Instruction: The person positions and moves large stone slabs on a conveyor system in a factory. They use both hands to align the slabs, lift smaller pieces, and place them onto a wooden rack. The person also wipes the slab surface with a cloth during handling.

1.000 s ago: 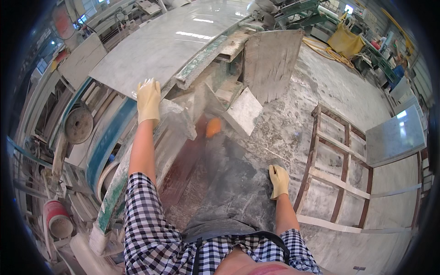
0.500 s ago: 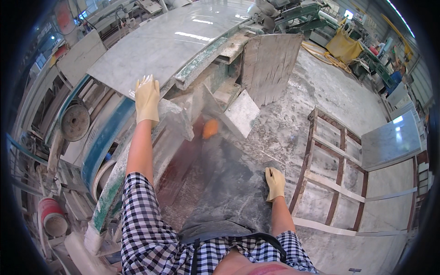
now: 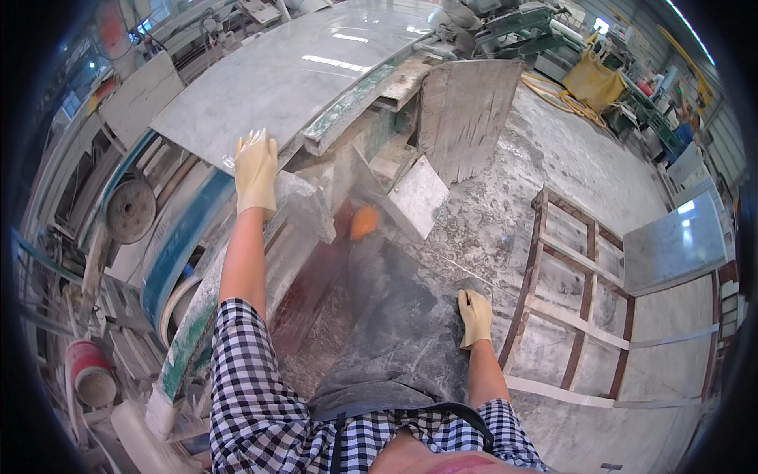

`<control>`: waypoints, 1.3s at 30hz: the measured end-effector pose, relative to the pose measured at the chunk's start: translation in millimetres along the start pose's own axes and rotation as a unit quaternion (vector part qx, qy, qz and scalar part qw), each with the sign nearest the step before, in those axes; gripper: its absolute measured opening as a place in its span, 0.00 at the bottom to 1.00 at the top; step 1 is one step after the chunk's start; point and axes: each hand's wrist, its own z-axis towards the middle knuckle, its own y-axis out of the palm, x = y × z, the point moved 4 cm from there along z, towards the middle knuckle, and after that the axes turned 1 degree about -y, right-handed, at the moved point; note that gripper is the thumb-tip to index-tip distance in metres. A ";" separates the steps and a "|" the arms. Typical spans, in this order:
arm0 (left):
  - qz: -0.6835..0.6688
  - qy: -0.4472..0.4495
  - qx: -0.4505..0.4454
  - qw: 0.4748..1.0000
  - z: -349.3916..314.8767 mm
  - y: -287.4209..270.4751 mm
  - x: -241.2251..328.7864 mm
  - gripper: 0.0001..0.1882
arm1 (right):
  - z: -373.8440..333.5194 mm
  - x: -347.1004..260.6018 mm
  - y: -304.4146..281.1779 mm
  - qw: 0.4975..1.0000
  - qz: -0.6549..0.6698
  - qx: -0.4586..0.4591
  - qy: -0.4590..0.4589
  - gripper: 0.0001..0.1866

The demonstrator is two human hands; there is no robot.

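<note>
A large, glossy white-grey stone slab (image 3: pixel 292 87) lies on a green-framed machine bed and reflects overhead light. My left hand (image 3: pixel 255 170), in a pale rubber glove, rests with its fingers stretched out over the slab's near corner. By my right side, my right hand (image 3: pixel 474 318) wears a matching glove, its fingers curled closed beside my dark, dusty apron (image 3: pixel 395 324). A dark grey patch shows just beyond its fingers. Whether it is held there, or is part of the apron, I cannot tell.
Broken stone pieces (image 3: pixel 419 197) and a worn board (image 3: pixel 467 118) lean by the machine's front. An orange object (image 3: pixel 363 223) sits near the apron. On the right floor stands a metal frame rack (image 3: pixel 588 272), with slabs (image 3: pixel 675 245) behind. A red bucket (image 3: pixel 91 371) is at lower left.
Almost nothing differs. Both hands keep their places, with only a very slight shift of the view.
</note>
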 end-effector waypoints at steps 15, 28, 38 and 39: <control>0.016 0.001 -0.009 1.000 0.5 -0.3 0.5 0.23 | -0.2 0.6 -0.4 1.000 -0.002 -0.008 0.012 0.19; 0.005 0.002 -0.004 1.000 -0.7 -1.3 0.5 0.23 | -1.1 -3.6 -3.4 1.000 0.004 -0.007 0.019 0.21; 0.003 0.001 -0.006 1.000 -0.2 1.9 -1.3 0.23 | -0.8 -0.9 -2.5 0.999 -0.009 -0.022 0.022 0.19; 0.008 0.006 -0.001 1.000 -0.4 1.5 -1.1 0.23 | -0.8 -1.2 -2.6 1.000 -0.004 -0.020 0.016 0.19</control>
